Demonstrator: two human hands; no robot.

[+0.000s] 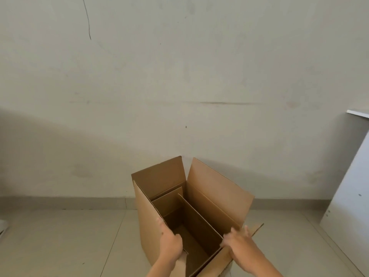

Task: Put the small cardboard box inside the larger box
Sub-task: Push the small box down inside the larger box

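Observation:
The larger cardboard box (pixel 217 188) stands on the floor near the wall with its flaps raised. The small cardboard box (pixel 201 222), open on top, sits down inside it, and its rim shows below the big flaps. My left hand (pixel 170 243) clasps the left wall at the near corner, thumb inside, where the small box's wall lies against the larger one. My right hand (pixel 238 243), blurred, holds the near end of the small box's right wall, thumb on the inner side and fingers spread outside it.
A tiled floor (pixel 69 240) runs up to a plain wall behind the box. A white board (pixel 351 188) leans against the wall at the right. A pale object (pixel 3 225) shows at the left edge.

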